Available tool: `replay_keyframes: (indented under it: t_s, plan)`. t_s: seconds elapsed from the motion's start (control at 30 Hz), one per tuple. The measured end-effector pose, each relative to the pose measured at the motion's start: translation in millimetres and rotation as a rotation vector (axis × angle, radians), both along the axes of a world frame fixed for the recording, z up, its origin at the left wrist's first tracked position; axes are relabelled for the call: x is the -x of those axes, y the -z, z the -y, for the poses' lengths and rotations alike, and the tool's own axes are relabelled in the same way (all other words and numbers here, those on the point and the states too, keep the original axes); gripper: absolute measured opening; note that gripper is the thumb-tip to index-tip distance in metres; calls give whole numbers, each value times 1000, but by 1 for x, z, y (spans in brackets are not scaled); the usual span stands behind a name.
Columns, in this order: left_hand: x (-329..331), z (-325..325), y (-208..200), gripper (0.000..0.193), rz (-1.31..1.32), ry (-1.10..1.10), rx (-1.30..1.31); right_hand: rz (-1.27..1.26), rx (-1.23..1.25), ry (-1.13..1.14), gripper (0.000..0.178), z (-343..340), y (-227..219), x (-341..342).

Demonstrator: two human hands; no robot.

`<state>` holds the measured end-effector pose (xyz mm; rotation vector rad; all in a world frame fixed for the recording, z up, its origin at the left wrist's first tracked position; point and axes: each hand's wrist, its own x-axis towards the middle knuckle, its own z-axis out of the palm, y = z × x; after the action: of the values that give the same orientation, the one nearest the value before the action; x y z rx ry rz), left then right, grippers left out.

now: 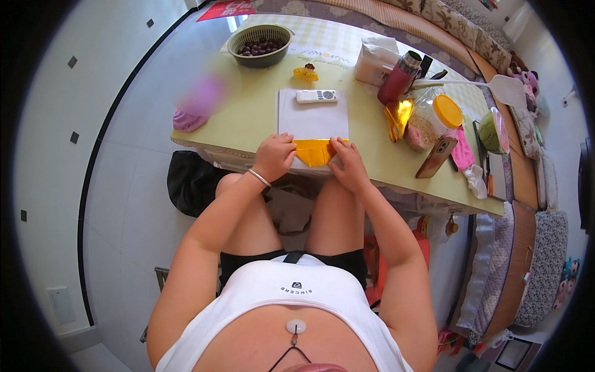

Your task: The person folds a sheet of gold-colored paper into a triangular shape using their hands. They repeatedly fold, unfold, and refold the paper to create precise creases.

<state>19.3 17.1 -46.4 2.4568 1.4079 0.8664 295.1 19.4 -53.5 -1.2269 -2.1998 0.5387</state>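
A piece of shiny gold paper (313, 153) lies at the near edge of the table, over a stack of white sheets (313, 124). It has a straight folded band along its far side and narrows toward me. My left hand (276, 155) grips its left end with fingers bent together. At the other end, my right hand (350, 163) pinches the paper's corner, fingers on top and thumb lower down. A white remote control (317, 97) rests across the far part of the sheets.
Beyond the sheets sits a yellow ornament (305, 73); a colander of dark round fruit (260, 49) stands far left. On the right are a red thermos (400, 77), gold foil (398, 118), a yellow-lidded jar (430, 123), a leaning phone (436, 157) and a cut watermelon (493, 132).
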Motion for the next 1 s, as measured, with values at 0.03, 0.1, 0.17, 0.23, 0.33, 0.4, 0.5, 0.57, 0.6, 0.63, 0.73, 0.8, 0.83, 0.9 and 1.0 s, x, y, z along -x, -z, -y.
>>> replay_keyframes:
  t_s: [0.03,0.1,0.17,0.23,0.33,0.4,0.5,0.57,0.6,0.63,0.73,0.8,0.83,0.9,1.0]
  plan:
    - [3,1,-2,27,-11,-19,15,0,-31,0,69,2,-2,1]
    - [8,2,-5,27,-33,-56,45,1,-94,1,68,5,-6,2]
    - [6,10,-15,27,-42,-65,23,97,-149,-5,62,8,-20,5]
    - [2,14,-22,27,-63,-73,-19,156,-200,-12,56,8,-24,6]
    - [-5,12,-24,26,-92,-40,-127,148,-259,-22,46,5,-22,6]
    - [-6,6,-21,22,-83,38,-221,92,-285,-24,40,3,-20,7]
    - [-13,0,-28,14,34,6,-137,-40,-293,45,29,0,-18,-1]
    - [-13,-7,-25,14,210,25,-96,-348,-80,71,23,5,-29,-1]
    - [-13,-10,-24,14,297,37,-74,-502,26,84,20,8,-36,-3]
    - [-14,-12,-24,17,336,34,-20,-544,9,60,19,9,-43,-6]
    - [-25,-19,-21,22,439,46,32,-790,293,77,22,17,-49,-15]
    - [-35,-21,-24,27,461,4,-64,-880,277,172,23,17,-51,-21]
    - [-40,-22,-26,29,475,-16,-114,-923,266,220,23,15,-53,-26]
    - [-41,-22,-22,32,547,-51,-72,-637,-155,367,21,5,-51,-44]
    - [-29,-20,-1,27,597,-113,-132,-361,-534,477,20,-10,-70,-64]
